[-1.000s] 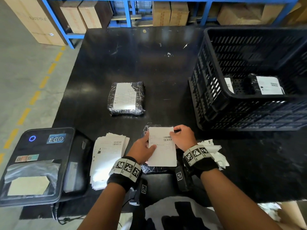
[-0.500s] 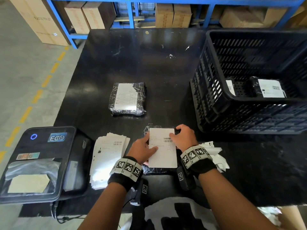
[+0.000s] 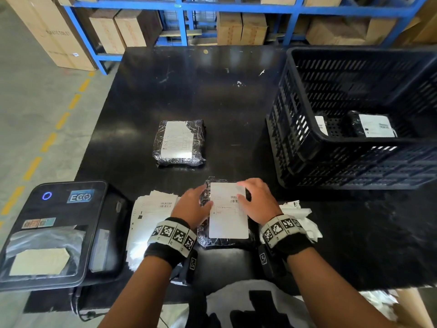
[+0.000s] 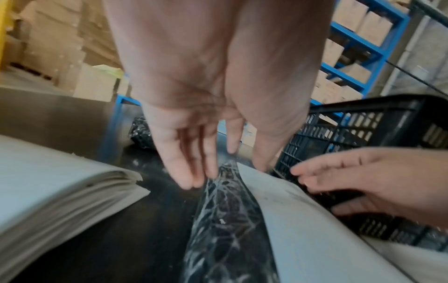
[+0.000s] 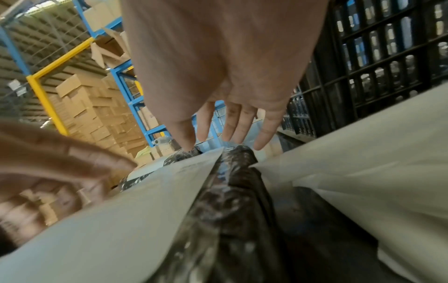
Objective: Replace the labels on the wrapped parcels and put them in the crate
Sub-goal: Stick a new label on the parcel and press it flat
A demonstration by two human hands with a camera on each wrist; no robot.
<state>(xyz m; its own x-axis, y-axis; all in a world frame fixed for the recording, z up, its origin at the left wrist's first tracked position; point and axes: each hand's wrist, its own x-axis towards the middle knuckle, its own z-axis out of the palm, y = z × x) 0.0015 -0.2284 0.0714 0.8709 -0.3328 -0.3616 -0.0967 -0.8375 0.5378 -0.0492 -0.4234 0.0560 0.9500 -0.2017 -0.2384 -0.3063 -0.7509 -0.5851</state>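
Observation:
A black wrapped parcel (image 3: 205,237) lies at the table's front edge with a white label (image 3: 228,216) on top of it. My left hand (image 3: 203,197) rests with straight fingers on the parcel's left side, the thumb on the label's edge (image 4: 244,170). My right hand (image 3: 246,192) lies flat on the label's far right corner, fingers straight (image 5: 230,134). A second wrapped parcel (image 3: 179,142) with a label lies further back. The black crate (image 3: 307,143) stands at the right with labelled parcels (image 3: 376,125) inside.
A stack of loose labels (image 3: 151,218) lies left of my hands, beside a black label printer (image 3: 54,230). Crumpled white backing paper (image 3: 300,216) sits under my right wrist. Blue shelving (image 3: 184,24) with cartons stands behind the table.
Both hands have slid toward the label's far end. The left hand has moved off the label's face to the parcel's left side, and the right fingers have straightened flat.

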